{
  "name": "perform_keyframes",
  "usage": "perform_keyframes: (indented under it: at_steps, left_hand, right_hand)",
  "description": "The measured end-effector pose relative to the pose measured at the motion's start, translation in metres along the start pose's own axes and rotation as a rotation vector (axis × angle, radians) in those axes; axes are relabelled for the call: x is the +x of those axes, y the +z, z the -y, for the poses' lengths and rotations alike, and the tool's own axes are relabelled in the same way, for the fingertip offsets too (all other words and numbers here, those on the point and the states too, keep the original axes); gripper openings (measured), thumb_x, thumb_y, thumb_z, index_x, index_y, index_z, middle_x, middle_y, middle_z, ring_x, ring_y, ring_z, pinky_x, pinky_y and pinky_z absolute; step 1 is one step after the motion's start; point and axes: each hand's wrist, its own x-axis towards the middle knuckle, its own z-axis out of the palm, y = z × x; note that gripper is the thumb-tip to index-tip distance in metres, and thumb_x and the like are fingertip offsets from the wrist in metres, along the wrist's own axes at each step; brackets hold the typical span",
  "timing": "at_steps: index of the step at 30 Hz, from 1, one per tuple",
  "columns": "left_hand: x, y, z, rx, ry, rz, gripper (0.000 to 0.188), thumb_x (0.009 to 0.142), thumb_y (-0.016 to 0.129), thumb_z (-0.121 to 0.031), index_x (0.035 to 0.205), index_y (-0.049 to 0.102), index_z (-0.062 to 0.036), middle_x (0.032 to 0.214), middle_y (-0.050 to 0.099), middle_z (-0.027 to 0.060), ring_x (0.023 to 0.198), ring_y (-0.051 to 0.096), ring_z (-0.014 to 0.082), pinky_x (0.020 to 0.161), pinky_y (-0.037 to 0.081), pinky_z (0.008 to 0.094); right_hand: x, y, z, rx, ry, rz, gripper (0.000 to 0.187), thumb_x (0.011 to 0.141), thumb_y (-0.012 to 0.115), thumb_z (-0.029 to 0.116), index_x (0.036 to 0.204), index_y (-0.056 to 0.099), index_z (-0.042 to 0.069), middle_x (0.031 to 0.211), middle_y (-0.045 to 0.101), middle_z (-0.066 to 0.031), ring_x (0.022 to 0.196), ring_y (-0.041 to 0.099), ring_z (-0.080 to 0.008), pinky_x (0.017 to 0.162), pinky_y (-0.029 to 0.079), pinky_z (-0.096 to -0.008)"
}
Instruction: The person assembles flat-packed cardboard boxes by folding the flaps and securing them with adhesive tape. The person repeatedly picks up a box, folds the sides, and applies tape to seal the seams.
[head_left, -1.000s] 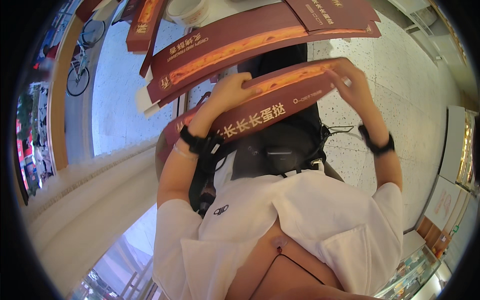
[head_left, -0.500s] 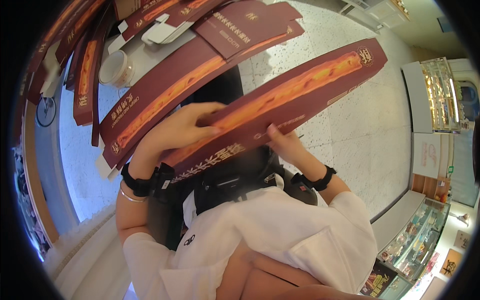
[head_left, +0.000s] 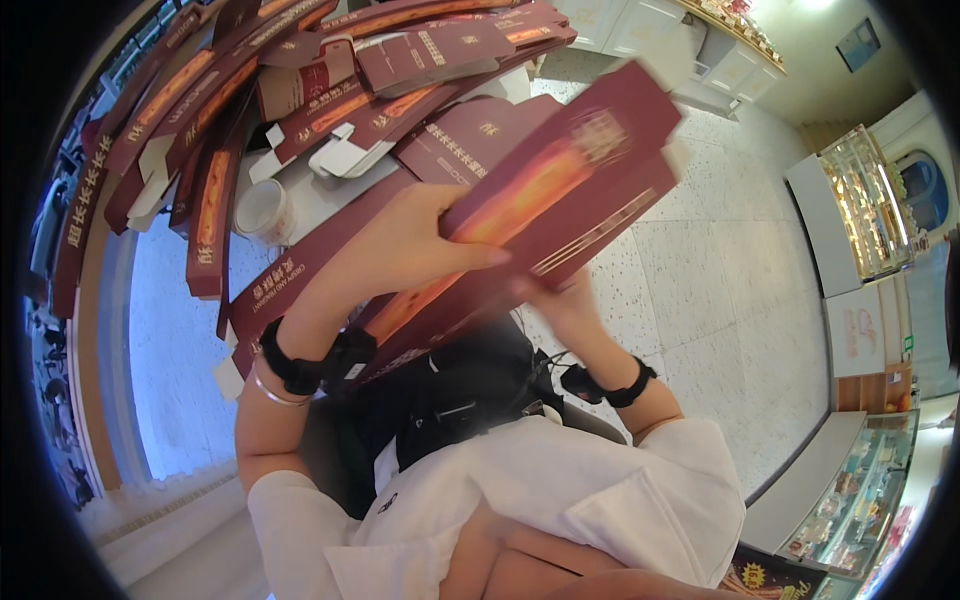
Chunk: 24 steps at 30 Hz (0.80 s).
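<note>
A long maroon carton (head_left: pixel 560 190) with a golden pastry picture slants across in front of me, its far end raised and blurred. My left hand (head_left: pixel 425 240) grips its left side, with the thumb lying over the printed face. Along the carton's lower right edge is my right hand (head_left: pixel 565 310), thumb at the edge, fingers smeared by motion and partly hidden. Beneath and to the left, another maroon carton (head_left: pixel 320 245) lies on the table, partly covered by my left forearm.
Several more maroon cartons (head_left: pixel 210 225) are heaped at the far left, some with white flaps (head_left: pixel 345 155) sticking out. Among them stands a white paper cup (head_left: pixel 264 212). Pale floor tiles (head_left: pixel 720 290) stretch to the right, toward lit glass display cases (head_left: pixel 868 205).
The held carton has turned steeper, and its far end has swung left. My left hand has moved a little right along it. The view has shifted, bringing in more of the heap.
</note>
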Motion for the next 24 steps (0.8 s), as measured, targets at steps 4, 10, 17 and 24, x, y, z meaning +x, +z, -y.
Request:
perform_keyframes:
  at_steps: [4,10,17,24]
  left_hand:
    - [-0.003,-0.011,-0.048,0.119,-0.111,-0.038,0.027,0.074,0.078,-0.016,0.087,0.065,0.0034,0.069,0.061,0.0025,0.064,0.051,0.0068,0.06,0.044,0.0263]
    - [-0.042,-0.024,-0.044,-0.003,-0.063,-0.145,0.026,0.076,0.076,-0.011,0.096,0.066,0.0029,0.067,0.062,0.0005,0.063,0.048,0.0046,0.058,0.043,0.0236]
    - [-0.036,-0.004,-0.055,0.142,-0.03,-0.14,0.021,0.079,0.074,-0.009,0.094,0.063,0.0011,0.075,0.063,0.0013,0.056,0.054,0.0057,0.049,0.043,0.0218]
    - [-0.014,0.004,-0.062,0.138,0.147,-0.244,0.028,0.087,0.065,-0.02,0.108,0.065,-0.0023,0.08,0.068,0.0144,0.065,0.061,0.0114,0.064,0.049,0.0279]
  right_hand:
    - [0.008,0.003,0.029,0.011,-0.12,0.121,0.046,0.078,0.074,0.008,0.119,0.054,0.001,0.113,0.061,-0.0089,0.099,0.059,-0.0154,0.082,0.05,-0.0298]
    - [0.011,-0.043,0.122,-0.044,-0.75,-0.114,0.066,0.082,0.069,0.045,0.124,0.046,-0.001,0.12,0.053,-0.0154,0.108,0.056,-0.0209,0.085,0.049,-0.0363]
    - [0.01,-0.014,0.105,0.033,-0.335,0.129,0.042,0.085,0.07,0.021,0.117,0.056,-0.003,0.096,0.064,-0.0043,0.085,0.059,-0.0101,0.073,0.048,-0.0244]
    - [0.016,-0.001,0.076,0.14,-0.387,0.07,0.028,0.086,0.068,0.013,0.109,0.061,-0.003,0.095,0.066,-0.0062,0.083,0.059,-0.0097,0.07,0.048,-0.0233]
